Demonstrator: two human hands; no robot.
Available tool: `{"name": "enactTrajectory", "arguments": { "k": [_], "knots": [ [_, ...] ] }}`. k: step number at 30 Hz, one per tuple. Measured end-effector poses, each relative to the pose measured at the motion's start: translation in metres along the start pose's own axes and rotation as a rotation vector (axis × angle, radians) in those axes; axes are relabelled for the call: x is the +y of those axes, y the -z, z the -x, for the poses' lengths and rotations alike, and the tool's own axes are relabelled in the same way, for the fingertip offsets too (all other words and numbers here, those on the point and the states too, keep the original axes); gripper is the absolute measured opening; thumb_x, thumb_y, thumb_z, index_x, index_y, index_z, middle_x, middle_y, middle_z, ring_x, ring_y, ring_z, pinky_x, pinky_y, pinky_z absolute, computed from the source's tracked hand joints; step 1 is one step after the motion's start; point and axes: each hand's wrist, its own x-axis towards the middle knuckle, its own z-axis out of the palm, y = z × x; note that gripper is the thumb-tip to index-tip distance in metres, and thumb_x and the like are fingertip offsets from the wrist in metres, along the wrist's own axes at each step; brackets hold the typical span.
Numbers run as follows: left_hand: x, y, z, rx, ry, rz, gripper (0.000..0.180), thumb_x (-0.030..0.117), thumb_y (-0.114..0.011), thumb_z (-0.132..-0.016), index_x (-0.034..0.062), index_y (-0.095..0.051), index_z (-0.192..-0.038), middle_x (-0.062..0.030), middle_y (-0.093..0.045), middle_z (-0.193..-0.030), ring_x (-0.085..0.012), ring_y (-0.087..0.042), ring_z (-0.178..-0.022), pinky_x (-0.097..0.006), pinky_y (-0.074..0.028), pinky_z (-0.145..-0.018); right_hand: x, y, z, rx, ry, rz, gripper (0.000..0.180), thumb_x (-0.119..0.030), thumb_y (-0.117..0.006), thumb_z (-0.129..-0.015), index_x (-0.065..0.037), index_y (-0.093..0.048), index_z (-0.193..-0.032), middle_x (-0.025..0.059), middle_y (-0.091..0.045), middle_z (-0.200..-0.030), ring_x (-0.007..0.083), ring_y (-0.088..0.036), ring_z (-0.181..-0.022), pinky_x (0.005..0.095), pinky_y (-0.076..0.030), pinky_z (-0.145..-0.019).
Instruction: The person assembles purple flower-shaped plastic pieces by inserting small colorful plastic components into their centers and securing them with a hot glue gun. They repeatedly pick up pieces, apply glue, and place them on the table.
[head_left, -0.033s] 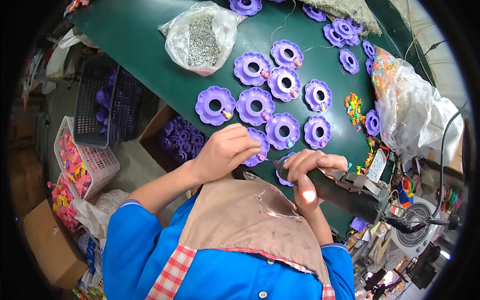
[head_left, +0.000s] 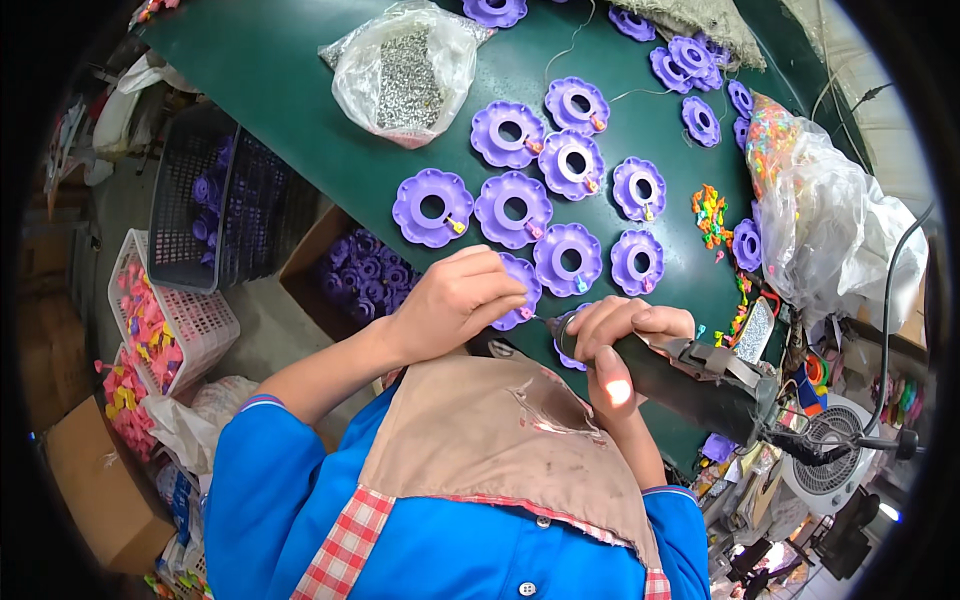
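A purple flower-shaped plastic ring [head_left: 524,281] lies at the table's near edge, partly covered by my left hand [head_left: 465,305]. The thumb and fingers of that hand close in a pinch at the ring's edge; whatever sits between them is hidden. My right hand [head_left: 622,340] wraps around a dark electric screwdriver [head_left: 690,395]. The thin bit points left, its tip by a small pink piece on the ring's rim. Under the screwdriver's front, another purple ring [head_left: 567,350] shows in part. Beyond my hands, several purple rings [head_left: 513,238] carry small coloured pieces on their rims.
A clear bag of small metal screws [head_left: 376,128] stands on the green table [head_left: 270,60]. Loose coloured pieces [head_left: 710,215] and a plastic bag [head_left: 840,215] lie at right. Left of the table are a black crate [head_left: 180,255], a white basket [head_left: 210,345] and a carton of purple parts [head_left: 310,245].
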Motion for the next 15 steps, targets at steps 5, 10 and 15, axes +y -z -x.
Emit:
{"name": "enactTrajectory", "arguments": {
  "k": [5,10,15],
  "knots": [
    [-0.02,-0.021,0.005,-0.099,-0.013,0.097,0.011,0.006,-0.083,-0.084,0.004,-0.077,-0.093,-0.0083,-0.067,-0.084,-0.0262,-0.065,-0.079,-0.038,-0.052,-0.069,0.025,-0.005,0.008,-0.037,0.052,-0.072,0.043,0.011,-0.068,-0.084,-0.005,-0.047,-0.118,0.0091,-0.063,-0.075,0.0214,-0.063,-0.063,0.041,-0.058,-0.068],
    [-0.028,-0.028,0.008,-0.083,-0.032,0.086,0.014,0.006,-0.084,-0.082,0.0054,-0.076,-0.094,-0.0078,-0.067,-0.081,-0.027,-0.065,-0.076,-0.039,-0.052,-0.068,0.027,-0.007,0.007,-0.039,0.033,-0.046,0.038,0.013,-0.066,-0.083,-0.005,-0.048,-0.112,0.0112,-0.062,-0.072,0.022,-0.062,-0.059,0.0393,-0.057,-0.061],
    [-0.018,-0.034,0.005,-0.123,-0.12,-0.076,0.036,0.006,-0.082,-0.083,0.0088,-0.078,-0.118,-0.0073,-0.066,-0.08,-0.0262,-0.063,-0.073,-0.038,-0.053,-0.068,0.003,0.002,0.007,0.178,-0.045,-0.025,0.043,-0.002,-0.065,-0.089,-0.01,-0.043,-0.125,0.0075,-0.056,-0.071,0.02,-0.053,-0.058,0.0395,-0.053,-0.064]
  ]
}}
